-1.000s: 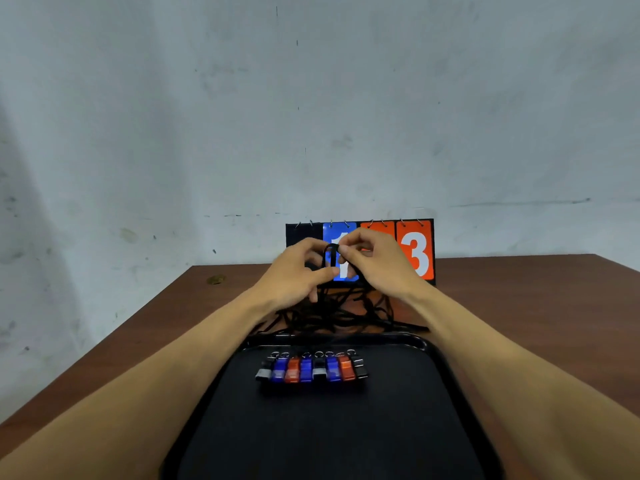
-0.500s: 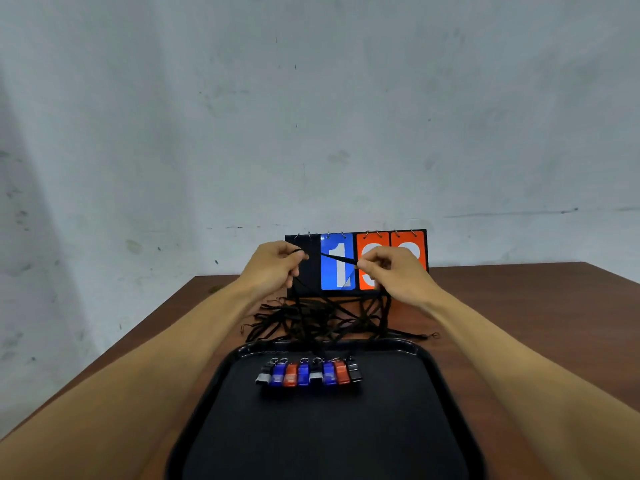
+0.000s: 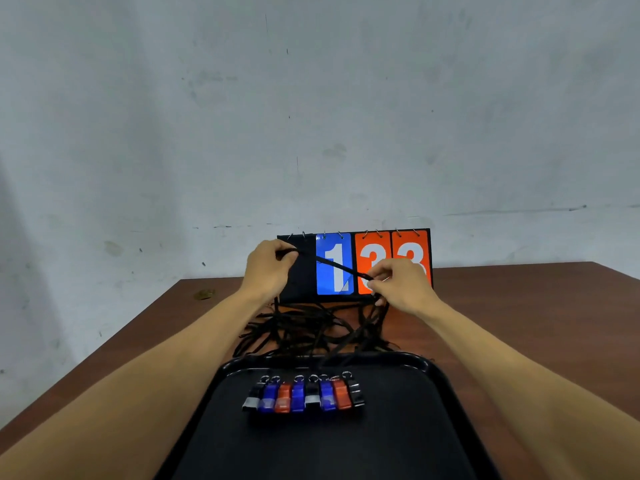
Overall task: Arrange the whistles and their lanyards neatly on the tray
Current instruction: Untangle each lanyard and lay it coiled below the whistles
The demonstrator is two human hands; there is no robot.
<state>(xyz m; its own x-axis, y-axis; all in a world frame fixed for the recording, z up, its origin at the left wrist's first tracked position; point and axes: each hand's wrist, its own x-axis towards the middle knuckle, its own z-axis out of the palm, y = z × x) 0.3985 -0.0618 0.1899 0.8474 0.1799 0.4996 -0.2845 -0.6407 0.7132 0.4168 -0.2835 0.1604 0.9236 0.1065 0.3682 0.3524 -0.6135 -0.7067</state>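
One lanyard (image 3: 334, 266) (taut) between hands (image 3: 268, 268) (image 3: 403, 289)

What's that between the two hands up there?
A black lanyard stretches between the left hand and the right hand, pinched by both, crossing in front of the scoreboard. The head view shows it.

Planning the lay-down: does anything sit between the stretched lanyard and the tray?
Yes: the tangled lanyards lie on the table under the stretched lanyard, short of the tray's rim; the whistles line its far end.
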